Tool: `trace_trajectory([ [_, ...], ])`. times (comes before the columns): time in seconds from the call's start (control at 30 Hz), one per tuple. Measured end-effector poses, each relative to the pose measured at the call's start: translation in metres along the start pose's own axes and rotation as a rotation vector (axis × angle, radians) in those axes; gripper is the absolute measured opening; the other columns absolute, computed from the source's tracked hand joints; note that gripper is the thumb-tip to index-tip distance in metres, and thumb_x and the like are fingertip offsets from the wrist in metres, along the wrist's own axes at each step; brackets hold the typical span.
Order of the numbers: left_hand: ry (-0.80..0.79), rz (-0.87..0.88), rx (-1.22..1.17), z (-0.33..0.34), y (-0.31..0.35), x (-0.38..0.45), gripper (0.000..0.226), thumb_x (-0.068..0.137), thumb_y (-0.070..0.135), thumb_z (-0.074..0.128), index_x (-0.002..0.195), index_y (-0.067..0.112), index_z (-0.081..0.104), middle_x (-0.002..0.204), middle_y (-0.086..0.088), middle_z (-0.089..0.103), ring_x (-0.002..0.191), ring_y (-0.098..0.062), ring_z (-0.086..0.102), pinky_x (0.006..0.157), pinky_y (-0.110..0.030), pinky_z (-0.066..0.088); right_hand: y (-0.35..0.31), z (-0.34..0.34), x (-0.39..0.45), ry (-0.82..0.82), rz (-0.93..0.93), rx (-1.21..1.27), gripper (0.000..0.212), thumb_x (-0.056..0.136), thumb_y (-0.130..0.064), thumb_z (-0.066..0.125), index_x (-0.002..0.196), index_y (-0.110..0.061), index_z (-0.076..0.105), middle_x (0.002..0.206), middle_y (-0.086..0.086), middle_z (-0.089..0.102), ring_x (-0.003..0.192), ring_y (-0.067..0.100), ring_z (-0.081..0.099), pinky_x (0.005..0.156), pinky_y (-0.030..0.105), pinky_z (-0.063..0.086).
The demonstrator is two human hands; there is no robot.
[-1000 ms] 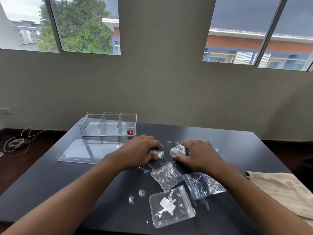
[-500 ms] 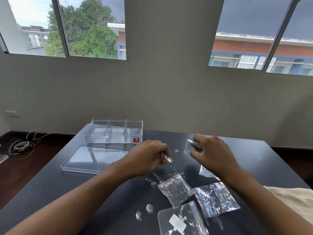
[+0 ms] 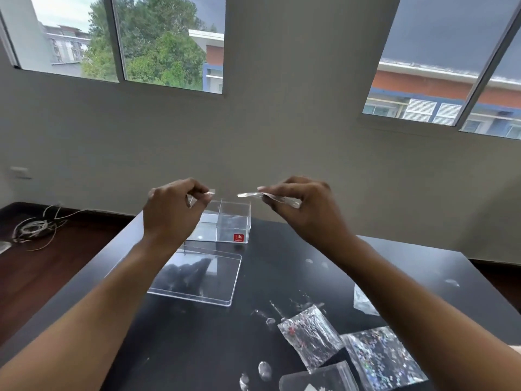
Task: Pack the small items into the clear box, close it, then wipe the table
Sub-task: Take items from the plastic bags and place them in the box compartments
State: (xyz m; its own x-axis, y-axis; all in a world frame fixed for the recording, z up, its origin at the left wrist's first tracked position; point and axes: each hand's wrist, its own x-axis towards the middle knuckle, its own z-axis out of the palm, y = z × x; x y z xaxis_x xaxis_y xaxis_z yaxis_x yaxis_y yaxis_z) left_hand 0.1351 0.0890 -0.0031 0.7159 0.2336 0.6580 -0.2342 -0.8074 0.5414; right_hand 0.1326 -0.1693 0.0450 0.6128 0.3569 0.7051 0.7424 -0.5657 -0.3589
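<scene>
— Where are the hands?
— Both raised above the clear box (image 3: 225,224). The left hand (image 3: 169,213) pinches a small clear piece (image 3: 208,193); the right hand (image 3: 304,210) has its fingers clamped on a small clear bag (image 3: 253,195).
— The lid?
— The lid (image 3: 197,277) lies flat on the table (image 3: 282,249), just in front of the box.

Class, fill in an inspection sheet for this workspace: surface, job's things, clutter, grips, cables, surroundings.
Surface: dark table, small clear bits scattered on it.
Job's things: clear box open, lid flat in front of it; glitter bags at the near right.
Clutter: nothing seen beyond the task's items.
Grips: left hand pinches a small clear item above the box; right hand pinches a small clear bag.
Cables: tangled cord on the floor, left.
Surroundings: grey wall, windows.
</scene>
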Motion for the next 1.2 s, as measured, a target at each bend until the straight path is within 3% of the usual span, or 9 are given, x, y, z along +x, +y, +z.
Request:
trace_trajectory([
  [0.17,-0.093,-0.027,0.064,0.009,-0.009,-0.006,0.009,0.084,0.041,0.078,0.087,0.033,0.082,0.081,0.015,0.079,0.08,-0.019,0.072,0.085,-0.037,0.054,0.013,0.053,0.024,-0.048,0.044,-0.311,0.023,0.095,-0.048,0.064,0.106,-0.037,0.08,0.097,-0.01,0.071,0.097,0.02,0.058,0.084,0.038,0.036],
  [0.37,-0.136,-0.063,0.186,0.016,-0.014,-0.009,0.019,0.085,0.04,0.064,0.081,0.032,0.081,0.081,0.011,0.079,0.084,-0.024,0.072,0.086,-0.039,0.052,0.021,0.082,0.026,-0.354,-0.025,-0.441,0.036,0.105,-0.041,0.047,0.115,-0.022,0.076,0.11,0.003,0.068,0.108,0.027,0.057,0.095,0.042,0.036],
  [0.5,-0.154,-0.033,0.248,0.019,-0.016,-0.009,0.021,0.083,0.035,0.06,0.075,0.027,0.077,0.079,0.007,0.077,0.084,-0.026,0.069,0.085,-0.038,0.045,0.024,0.087,0.019,-0.642,-0.114,-0.509,0.062,0.103,-0.055,0.021,0.133,-0.023,0.065,0.125,0.003,0.066,0.122,0.025,0.051,0.106,0.043,0.03],
  [0.63,-0.155,0.017,0.264,0.022,-0.017,-0.01,0.023,0.085,0.034,0.058,0.076,0.024,0.076,0.082,0.004,0.077,0.086,-0.028,0.067,0.085,-0.038,0.042,0.026,0.092,0.015,-0.721,-0.104,-0.566,0.087,0.093,-0.072,0.004,0.143,-0.025,0.056,0.133,0.002,0.063,0.129,0.021,0.047,0.111,0.042,0.025],
  [0.73,-0.171,0.036,0.284,0.024,-0.017,-0.011,0.024,0.089,0.033,0.059,0.073,0.023,0.074,0.08,0.002,0.075,0.086,-0.028,0.066,0.083,-0.037,0.039,0.026,0.096,0.017,-0.757,-0.06,-0.556,0.088,0.093,-0.072,-0.003,0.135,-0.03,0.061,0.127,0.003,0.064,0.129,0.022,0.047,0.111,0.045,0.024],
  [0.8,-0.179,0.04,0.294,0.024,-0.017,-0.012,0.026,0.09,0.033,0.058,0.072,0.023,0.073,0.078,0.002,0.074,0.086,-0.027,0.065,0.083,-0.037,0.039,0.028,0.097,0.02,-0.785,-0.018,-0.534,0.088,0.094,-0.069,-0.003,0.117,-0.029,0.072,0.12,0.003,0.066,0.127,0.021,0.047,0.11,0.047,0.024],
  [0.9,-0.191,0.042,0.305,0.023,-0.016,-0.013,0.027,0.092,0.033,0.057,0.072,0.023,0.073,0.079,0.001,0.075,0.085,-0.026,0.065,0.085,-0.038,0.04,0.028,0.097,0.022,-0.717,-0.011,-0.53,0.078,0.097,-0.067,0.012,0.091,-0.023,0.076,0.105,0.002,0.069,0.115,0.021,0.056,0.108,0.047,0.028],
  [1.03,-0.21,0.042,0.315,0.023,-0.016,-0.012,0.028,0.093,0.034,0.057,0.075,0.023,0.075,0.081,0.001,0.076,0.085,-0.026,0.065,0.086,-0.04,0.042,0.021,0.1,0.025,-0.47,0.005,-0.374,0.055,0.104,-0.054,0.038,0.133,-0.017,0.066,0.11,0.003,0.077,0.104,0.023,0.07,0.104,0.047,0.04],
  [1.2,-0.223,0.035,0.305,0.023,-0.018,-0.012,0.028,0.092,0.034,0.055,0.078,0.024,0.077,0.082,0.002,0.077,0.086,-0.027,0.066,0.088,-0.041,0.044,0.025,0.103,0.033,-0.295,-0.081,-0.402,0.033,0.102,-0.023,0.048,0.109,-0.01,0.078,0.072,0.009,0.077,0.057,0.03,0.068,0.078,0.042,0.058],
])
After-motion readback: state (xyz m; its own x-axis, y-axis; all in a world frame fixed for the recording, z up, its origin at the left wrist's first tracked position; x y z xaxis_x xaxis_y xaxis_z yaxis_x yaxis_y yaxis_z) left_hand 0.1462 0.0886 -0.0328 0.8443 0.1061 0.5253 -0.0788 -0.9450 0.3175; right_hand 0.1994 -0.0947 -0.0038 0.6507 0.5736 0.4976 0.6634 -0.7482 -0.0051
